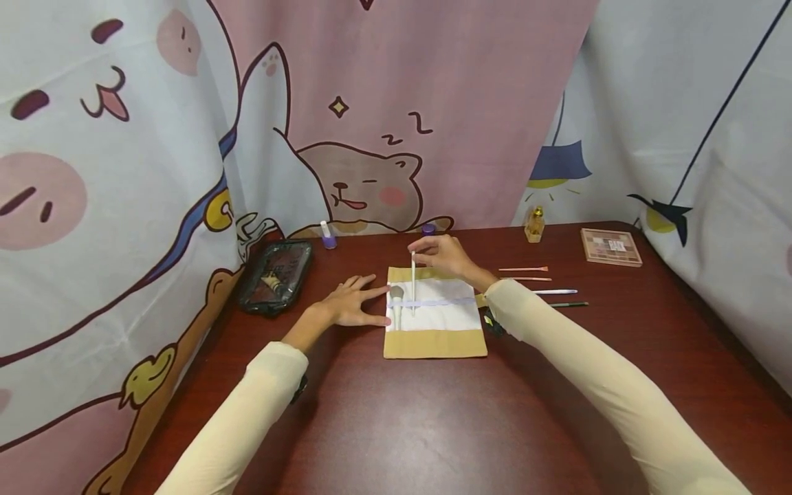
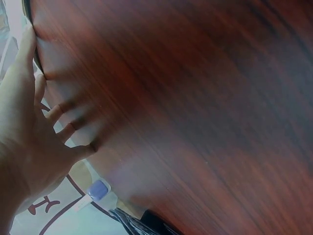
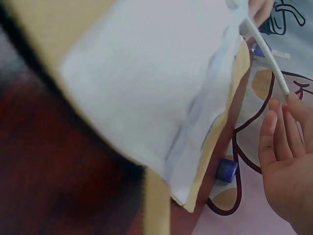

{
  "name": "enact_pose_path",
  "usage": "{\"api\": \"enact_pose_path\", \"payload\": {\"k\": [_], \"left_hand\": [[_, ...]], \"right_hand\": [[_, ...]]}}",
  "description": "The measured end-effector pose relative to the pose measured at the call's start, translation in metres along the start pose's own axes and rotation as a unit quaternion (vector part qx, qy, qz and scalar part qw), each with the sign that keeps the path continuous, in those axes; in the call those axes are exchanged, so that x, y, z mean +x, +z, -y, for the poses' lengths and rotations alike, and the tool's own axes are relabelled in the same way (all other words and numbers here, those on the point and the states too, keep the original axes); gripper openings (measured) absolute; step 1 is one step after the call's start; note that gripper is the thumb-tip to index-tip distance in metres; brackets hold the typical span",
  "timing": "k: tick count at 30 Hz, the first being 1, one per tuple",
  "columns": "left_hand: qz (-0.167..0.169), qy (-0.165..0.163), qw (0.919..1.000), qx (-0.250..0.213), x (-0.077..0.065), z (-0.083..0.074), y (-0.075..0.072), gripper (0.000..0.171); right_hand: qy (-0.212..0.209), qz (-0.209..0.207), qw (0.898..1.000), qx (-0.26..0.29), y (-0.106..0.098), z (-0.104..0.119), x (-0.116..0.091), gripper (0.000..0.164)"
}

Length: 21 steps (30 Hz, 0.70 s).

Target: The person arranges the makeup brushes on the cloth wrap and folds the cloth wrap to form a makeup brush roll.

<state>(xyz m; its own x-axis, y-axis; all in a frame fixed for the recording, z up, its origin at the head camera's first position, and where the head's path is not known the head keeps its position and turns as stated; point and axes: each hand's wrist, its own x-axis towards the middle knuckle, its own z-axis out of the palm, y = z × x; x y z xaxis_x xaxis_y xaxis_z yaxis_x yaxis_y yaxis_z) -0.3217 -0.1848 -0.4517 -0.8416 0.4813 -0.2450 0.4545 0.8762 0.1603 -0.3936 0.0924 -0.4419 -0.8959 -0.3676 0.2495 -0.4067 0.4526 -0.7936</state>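
The brush case (image 1: 436, 344) lies open on the table (image 1: 433, 426). A broad brush (image 1: 397, 309) lies along its left side, beneath the strap (image 1: 445, 302). The slim brush (image 1: 413, 282) is located just right of it, in the right hand (image 1: 448, 256). The left hand (image 1: 351, 302) is at the case's left edge. Left of that: a package (image 1: 276, 275). Behind the case, left to right: a polish bottle (image 1: 328, 237), a small container (image 1: 429, 229), a perfume bottle (image 1: 535, 225), a palette (image 1: 612, 247). Right of the case, four brushes (image 1: 555, 292) lie one behind another.

Passable in frt of cloth wrap (image 1: 435, 344); brushes (image 1: 559, 292) block R.
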Motion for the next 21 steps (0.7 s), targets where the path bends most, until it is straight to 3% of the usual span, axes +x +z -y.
{"api": "enact_pose_path", "payload": {"k": [6, 16, 21], "left_hand": [[0.002, -0.002, 1.0, 0.0, 0.0, -0.001, 0.0, 0.092], [0.005, -0.006, 0.9999, 0.01, 0.0, -0.002, 0.001, 0.092], [0.002, 0.0, 0.9999, 0.012, -0.001, -0.002, 0.001, 0.091]], "right_hand": [[-0.02, 0.013, 1.0, -0.018, 0.004, -0.006, -0.007, 0.023], [-0.074, 0.072, 0.994, -0.036, 0.015, -0.011, -0.027, 0.023], [-0.077, 0.091, 0.992, -0.049, 0.017, -0.012, -0.035, 0.022]]}}
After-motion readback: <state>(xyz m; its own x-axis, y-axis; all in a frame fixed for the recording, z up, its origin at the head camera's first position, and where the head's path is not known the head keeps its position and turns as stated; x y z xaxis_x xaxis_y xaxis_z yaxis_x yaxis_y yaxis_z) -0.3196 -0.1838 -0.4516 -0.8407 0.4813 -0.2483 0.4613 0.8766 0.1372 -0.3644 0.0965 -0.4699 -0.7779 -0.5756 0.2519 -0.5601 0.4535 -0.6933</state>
